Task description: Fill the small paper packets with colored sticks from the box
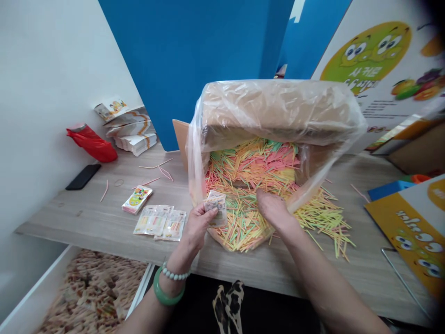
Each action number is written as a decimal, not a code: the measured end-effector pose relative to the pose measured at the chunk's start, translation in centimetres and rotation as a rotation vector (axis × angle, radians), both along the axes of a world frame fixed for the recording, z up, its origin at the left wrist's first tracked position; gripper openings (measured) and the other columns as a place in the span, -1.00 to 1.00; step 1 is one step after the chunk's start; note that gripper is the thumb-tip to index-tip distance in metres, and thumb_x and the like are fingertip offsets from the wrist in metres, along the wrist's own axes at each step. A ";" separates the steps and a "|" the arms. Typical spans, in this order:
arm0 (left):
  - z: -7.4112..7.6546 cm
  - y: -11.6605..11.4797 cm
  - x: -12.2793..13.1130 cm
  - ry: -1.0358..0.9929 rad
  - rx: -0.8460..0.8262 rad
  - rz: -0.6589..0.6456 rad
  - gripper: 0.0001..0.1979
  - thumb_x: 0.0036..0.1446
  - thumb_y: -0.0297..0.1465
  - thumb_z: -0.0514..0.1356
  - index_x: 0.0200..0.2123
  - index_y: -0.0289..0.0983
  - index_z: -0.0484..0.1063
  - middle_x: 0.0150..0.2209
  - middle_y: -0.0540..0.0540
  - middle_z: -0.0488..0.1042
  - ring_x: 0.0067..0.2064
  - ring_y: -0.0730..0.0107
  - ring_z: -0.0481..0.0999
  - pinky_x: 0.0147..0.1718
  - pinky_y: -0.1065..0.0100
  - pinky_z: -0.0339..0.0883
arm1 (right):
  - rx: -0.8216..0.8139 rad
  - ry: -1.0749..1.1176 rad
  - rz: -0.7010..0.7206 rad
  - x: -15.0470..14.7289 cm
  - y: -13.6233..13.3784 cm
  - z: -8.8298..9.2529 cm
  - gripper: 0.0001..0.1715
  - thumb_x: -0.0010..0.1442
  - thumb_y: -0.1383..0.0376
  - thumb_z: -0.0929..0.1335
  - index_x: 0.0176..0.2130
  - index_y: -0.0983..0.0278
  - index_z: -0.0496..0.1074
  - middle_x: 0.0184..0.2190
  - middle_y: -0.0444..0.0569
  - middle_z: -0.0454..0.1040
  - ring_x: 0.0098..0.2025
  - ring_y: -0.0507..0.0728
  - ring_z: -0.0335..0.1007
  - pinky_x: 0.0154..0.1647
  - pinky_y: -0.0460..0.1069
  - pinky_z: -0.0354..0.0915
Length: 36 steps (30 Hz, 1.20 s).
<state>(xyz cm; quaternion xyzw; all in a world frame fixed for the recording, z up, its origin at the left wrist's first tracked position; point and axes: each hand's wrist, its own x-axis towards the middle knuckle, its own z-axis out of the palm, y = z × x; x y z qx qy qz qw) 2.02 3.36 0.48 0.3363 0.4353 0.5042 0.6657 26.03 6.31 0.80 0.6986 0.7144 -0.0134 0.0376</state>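
Note:
My left hand [199, 227] is closed on a small printed packet [217, 211], pinched between thumb and fingers at the front left of the pile. My right hand [274, 209] reaches into the thin coloured candy-like sticks [239, 232]; its fingers are mostly hidden, so I cannot tell if they grip any. The sticks, pink, orange, yellow and green, spill from a cardboard box [250, 109] lined with a clear plastic bag [330, 99]. Left of my left hand lie flat clear packets [153, 220] with a few sticks inside, beside a stack of printed packets [137, 198].
Loose sticks [327, 215] lie on the table [114, 222] at right. A black phone [83, 177], a red bag [93, 144] and stacked printed packaging [135, 134] stand at left. An open drawer [66, 264] below holds many packed pieces. A yellow printed carton [399, 222] is at right.

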 end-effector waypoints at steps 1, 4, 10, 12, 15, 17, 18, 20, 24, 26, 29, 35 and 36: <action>0.0 0.0 0.0 0.005 0.004 -0.007 -0.67 -0.20 -0.24 0.51 -0.35 -0.29 0.63 -0.39 -0.07 0.63 -0.39 0.38 0.54 -0.32 0.33 0.44 | -0.009 -0.012 -0.069 0.0 0.1 0.3 -0.63 0.21 0.53 0.22 -0.05 0.43 0.46 -0.35 0.29 0.61 -0.24 0.30 0.62 -0.30 0.03 0.34; -0.1 -0.1 0.0 0.016 0.008 -0.010 -0.65 -0.20 -0.24 0.51 -0.32 -0.29 0.64 -0.35 -0.09 0.64 -0.35 0.36 0.55 -0.28 0.32 0.44 | -0.019 0.091 -0.212 0.5 0.5 0.8 -0.71 0.21 0.47 0.23 -0.17 0.36 0.49 -0.32 0.26 0.60 -0.21 0.31 0.60 -0.28 0.05 0.33; -0.2 0.1 -0.1 -0.020 0.009 -0.006 -0.68 -0.19 -0.26 0.51 -0.34 -0.29 0.65 -0.34 -0.10 0.65 -0.32 0.36 0.55 -0.22 0.33 0.42 | 0.037 1.160 -0.130 0.3 0.7 -0.2 -0.81 0.16 0.19 0.26 -0.40 0.23 0.36 -0.46 -0.04 0.51 -0.39 0.13 0.41 -0.29 0.01 0.32; -0.1 0.3 -0.2 -0.015 0.030 -0.013 -0.72 -0.16 -0.27 0.49 -0.35 -0.29 0.64 -0.35 -0.09 0.64 -0.32 0.36 0.54 -0.20 0.32 0.41 | 0.018 1.475 -0.103 -1.1 0.4 -0.8 -0.78 0.12 0.12 0.31 -0.37 0.23 0.34 -0.48 -0.08 0.48 -0.41 0.09 0.38 -0.26 0.01 0.32; 0.0 0.8 0.3 0.066 0.103 -0.037 -0.79 -0.10 -0.29 0.44 -0.37 -0.27 0.62 -0.28 -0.12 0.63 -0.24 0.29 0.55 -0.13 0.25 0.41 | 0.040 1.628 -0.067 -3.6 0.3 -2.1 -0.73 0.09 0.07 0.34 -0.37 0.23 0.34 -0.44 -0.10 0.46 -0.35 0.09 0.38 -0.16 0.02 0.31; 0.1 1.5 1.0 0.163 0.230 -0.074 -0.87 -0.03 -0.33 0.38 -0.38 -0.24 0.62 -0.13 -0.15 0.62 -0.02 0.15 0.53 0.04 0.16 0.36 | 0.078 1.570 -0.030 -5.0 0.5 -3.2 -0.72 0.06 0.07 0.37 -0.37 0.22 0.34 -0.40 -0.11 0.46 -0.30 0.11 0.35 -0.15 0.03 0.30; 0.0 1.9 1.5 0.219 0.312 -0.100 -0.93 0.00 -0.36 0.35 -0.40 -0.22 0.61 -0.10 -0.15 0.61 0.10 0.09 0.47 0.14 0.11 0.29 | 0.106 1.518 -0.019 -5.4 0.7 -3.8 -0.71 0.05 0.06 0.37 -0.37 0.22 0.34 -0.39 -0.12 0.45 -0.30 0.11 0.33 -0.17 0.03 0.30; -0.3 2.7 2.6 0.346 0.469 -0.152 -0.92 0.06 -0.44 0.28 -0.45 -0.19 0.57 -0.13 -0.15 0.60 0.25 0.06 0.35 0.27 0.06 0.14 | 0.161 1.422 -0.013 -5.8 1.1 -4.9 -0.71 0.04 0.05 0.36 -0.41 0.20 0.31 -0.42 -0.14 0.41 -0.32 0.11 0.27 -0.22 0.02 0.27; -1.6 3.2 4.2 0.641 0.605 -0.161 -0.79 0.09 -0.56 0.16 -0.44 -0.16 0.52 -0.22 -0.16 0.55 0.03 0.07 0.47 0.12 0.10 0.26 | 0.210 1.366 -0.003 -5.5 1.2 -6.3 -0.74 0.06 0.07 0.33 -0.42 0.19 0.27 -0.46 -0.17 0.37 -0.37 0.10 0.22 -0.28 0.00 0.23; -2.2 2.9 4.5 0.762 0.630 -0.161 -0.78 0.11 -0.58 0.14 -0.39 -0.17 0.53 -0.31 -0.14 0.50 -0.19 0.14 0.47 -0.03 0.18 0.31 | 0.213 1.350 0.015 -5.3 1.1 -6.5 -0.76 0.06 0.09 0.32 -0.40 0.20 0.28 -0.44 -0.15 0.39 -0.36 0.11 0.24 -0.28 0.00 0.23; -2.5 2.4 4.4 0.819 0.670 -0.202 -0.76 0.11 -0.58 0.13 -0.42 -0.18 0.53 -0.38 -0.11 0.44 -0.30 0.20 0.39 -0.18 0.25 0.26 | 0.187 1.354 0.044 -5.3 0.9 -6.4 -0.76 0.08 0.09 0.32 -0.33 0.20 0.33 -0.37 -0.13 0.45 -0.28 0.14 0.31 -0.21 0.01 0.25; -2.4 3.0 3.2 0.744 0.614 -0.156 -0.78 0.08 -0.57 0.14 -0.53 -0.21 0.46 -0.48 -0.03 0.39 -0.34 0.28 0.34 -0.26 0.30 0.19 | 0.149 1.608 -0.079 -5.6 1.0 -5.3 -0.76 0.07 0.13 0.34 -0.29 0.22 0.35 -0.39 -0.16 0.42 -0.33 0.08 0.31 -0.21 -0.02 0.28; -2.4 3.2 2.8 0.768 0.598 -0.152 -0.78 0.07 -0.59 0.14 -0.54 -0.22 0.44 -0.49 -0.02 0.38 -0.35 0.30 0.34 -0.27 0.30 0.20 | 0.149 1.641 -0.105 -5.5 1.0 -5.2 -0.76 0.07 0.13 0.35 -0.29 0.22 0.35 -0.40 -0.16 0.42 -0.34 0.08 0.31 -0.21 -0.02 0.28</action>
